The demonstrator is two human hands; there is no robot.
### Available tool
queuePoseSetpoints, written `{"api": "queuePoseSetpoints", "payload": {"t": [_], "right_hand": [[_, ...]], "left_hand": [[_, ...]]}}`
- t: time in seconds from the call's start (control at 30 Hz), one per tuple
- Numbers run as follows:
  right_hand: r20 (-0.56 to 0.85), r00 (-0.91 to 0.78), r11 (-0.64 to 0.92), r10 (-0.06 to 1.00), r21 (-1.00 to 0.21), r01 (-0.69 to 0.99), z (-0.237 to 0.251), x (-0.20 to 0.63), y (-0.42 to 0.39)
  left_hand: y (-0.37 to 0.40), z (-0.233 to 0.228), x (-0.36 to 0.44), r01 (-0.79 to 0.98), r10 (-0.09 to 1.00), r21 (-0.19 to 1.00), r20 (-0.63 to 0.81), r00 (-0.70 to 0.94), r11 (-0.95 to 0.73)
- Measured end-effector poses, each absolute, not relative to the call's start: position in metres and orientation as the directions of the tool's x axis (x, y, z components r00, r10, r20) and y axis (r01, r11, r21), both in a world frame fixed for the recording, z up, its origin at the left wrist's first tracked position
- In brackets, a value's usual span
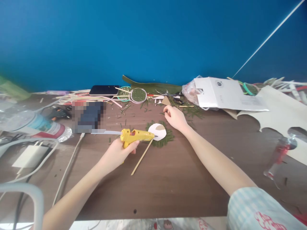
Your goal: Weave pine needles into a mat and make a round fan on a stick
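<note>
My left hand (123,149) is wrapped round the handle of a yellow hot glue gun (136,135), a long glue stick (109,132) sticking out of its back. The gun's nozzle points right, over a round white paper disc (160,133) with a tan patch. Green leaf strips (169,137) fan out around and under the disc. A thin wooden stick (141,158) runs from the disc's lower edge toward me. Beyond the disc, my right hand (174,117) has its fingers curled in; whether anything is between them is hidden. A brown paper scrap (166,101) lies just past its fingertips.
At the back lie a phone (103,90), a round green piece with a pale rim (138,95), scissors (178,100) and leaf scraps. A white box (218,92) and cut white card (285,111) are right. A plastic bottle (40,126), charger (31,155) and cables stand left.
</note>
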State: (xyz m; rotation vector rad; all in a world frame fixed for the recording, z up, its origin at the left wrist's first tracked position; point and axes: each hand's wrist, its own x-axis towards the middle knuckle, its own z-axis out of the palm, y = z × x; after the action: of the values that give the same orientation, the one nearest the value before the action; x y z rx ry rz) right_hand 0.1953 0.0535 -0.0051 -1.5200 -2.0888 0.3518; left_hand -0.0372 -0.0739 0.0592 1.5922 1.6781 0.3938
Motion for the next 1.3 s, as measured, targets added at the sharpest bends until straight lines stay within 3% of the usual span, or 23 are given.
{"api": "queuePoseSetpoints", "payload": {"t": [0.73,1.1,1.3], "right_hand": [[0.245,-0.236,0.331,0.940,-0.501,0.800,-0.003,0.195,0.054],[0.245,-0.238,0.332,0.940,-0.495,0.803,-0.004,0.196,0.055],[0.248,-0.239,0.335,0.939,-0.490,0.805,-0.005,0.196,0.054]], "left_hand": [[-0.073,0.061,-0.047,0.760,0.927,0.606,-0.374,0.015,0.233],[-0.067,0.067,-0.052,0.787,0.954,0.584,-0.299,-0.016,0.197],[-0.068,0.073,-0.054,0.732,0.936,0.672,-0.316,0.154,0.107]]}}
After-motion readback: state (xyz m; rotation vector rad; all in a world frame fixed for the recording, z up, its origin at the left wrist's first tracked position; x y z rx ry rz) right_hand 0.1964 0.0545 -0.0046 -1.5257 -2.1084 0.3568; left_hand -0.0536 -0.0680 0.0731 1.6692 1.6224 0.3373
